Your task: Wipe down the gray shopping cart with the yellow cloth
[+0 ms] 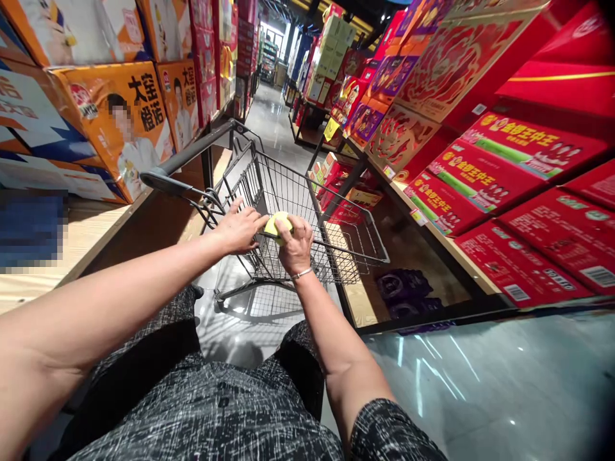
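Observation:
My right hand (pixel 296 246) is closed around a small yellow-green pad (pixel 277 224) that looks like a folded cloth or sponge. It holds the pad over the near side rim of a dark metal shopping cart (pixel 283 186). Just left of it, my left hand (pixel 239 228) has its fingers stretched apart. Its fingertips come close to the pad, and whether they touch it or the cart's wire frame I cannot tell. The cart's handle (pixel 168 179) points to the left, and only bare wire mesh shows in its basket.
Orange printed cartons (pixel 115 121) are stacked on the left shelf. Red gift boxes (pixel 509 166) fill the right shelf, with purple packages (pixel 403 291) below. A glossy floor (pixel 269 105) runs down the aisle. The cart stands against the right shelf's wooden base (pixel 360 307).

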`<action>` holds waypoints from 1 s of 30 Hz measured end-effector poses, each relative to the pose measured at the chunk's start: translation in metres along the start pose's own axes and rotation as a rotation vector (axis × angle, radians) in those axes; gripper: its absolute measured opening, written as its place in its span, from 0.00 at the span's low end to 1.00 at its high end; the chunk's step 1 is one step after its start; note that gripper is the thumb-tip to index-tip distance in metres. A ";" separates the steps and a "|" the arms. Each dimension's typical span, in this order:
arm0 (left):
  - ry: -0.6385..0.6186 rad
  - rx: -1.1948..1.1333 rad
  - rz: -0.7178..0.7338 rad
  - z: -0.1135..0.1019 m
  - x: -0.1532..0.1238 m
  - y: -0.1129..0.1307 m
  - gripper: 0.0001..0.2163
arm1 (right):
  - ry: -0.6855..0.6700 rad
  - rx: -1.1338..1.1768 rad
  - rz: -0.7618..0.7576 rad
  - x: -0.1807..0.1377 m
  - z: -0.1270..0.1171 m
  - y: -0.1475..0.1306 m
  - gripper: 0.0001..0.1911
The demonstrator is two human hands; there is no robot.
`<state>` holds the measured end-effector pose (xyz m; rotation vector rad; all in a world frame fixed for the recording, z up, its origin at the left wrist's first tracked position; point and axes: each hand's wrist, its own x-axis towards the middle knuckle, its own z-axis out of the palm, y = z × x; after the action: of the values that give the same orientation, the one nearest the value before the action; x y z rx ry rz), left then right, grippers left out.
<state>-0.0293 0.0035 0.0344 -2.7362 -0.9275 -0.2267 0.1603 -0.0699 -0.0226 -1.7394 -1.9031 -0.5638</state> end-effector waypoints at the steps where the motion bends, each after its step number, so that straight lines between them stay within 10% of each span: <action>1: -0.031 -0.043 -0.011 0.004 0.004 0.006 0.27 | -0.042 0.000 0.017 0.007 -0.004 0.006 0.25; 13: -0.059 -0.301 0.002 0.025 0.024 -0.024 0.24 | -0.252 -0.149 0.620 -0.067 -0.056 0.202 0.30; 18: -0.047 -0.288 -0.048 0.032 0.030 -0.038 0.19 | -0.124 -0.215 0.714 -0.058 -0.029 0.151 0.34; 24: -0.023 -0.282 -0.051 0.034 0.030 -0.055 0.18 | 0.015 -0.092 0.151 -0.029 0.031 0.057 0.31; 30: 0.010 -0.278 -0.058 0.036 0.028 -0.063 0.18 | -0.125 -0.056 -0.029 -0.052 0.081 0.048 0.26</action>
<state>-0.0436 0.0779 0.0170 -2.9567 -1.0449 -0.4086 0.2048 -0.0574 -0.1198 -1.8239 -2.0183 -0.5351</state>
